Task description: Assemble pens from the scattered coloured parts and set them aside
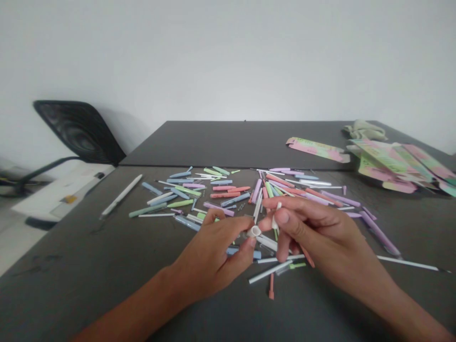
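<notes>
My left hand (210,254) pinches a white plastic pen barrel (261,237) in its fingertips, with the barrel's open round end facing up and left. My right hand (308,230) holds a small white pen part (275,218) between thumb and index finger, just right of that barrel. The two hands are close, but the pieces do not visibly touch. Beneath and ahead of them, a loose spread of pastel pen barrels, caps and thin refills (228,192) lies on the dark grey table (89,266). The hands hide some of these pieces.
A whole white pen (121,194) lies left of the spread. Pink-and-green printed cardboard packaging (395,164) is stacked at the back right, with a loose strip (317,149) and a crumpled pale cloth (363,129) nearby. A black mesh chair back (78,130) stands beyond the left edge.
</notes>
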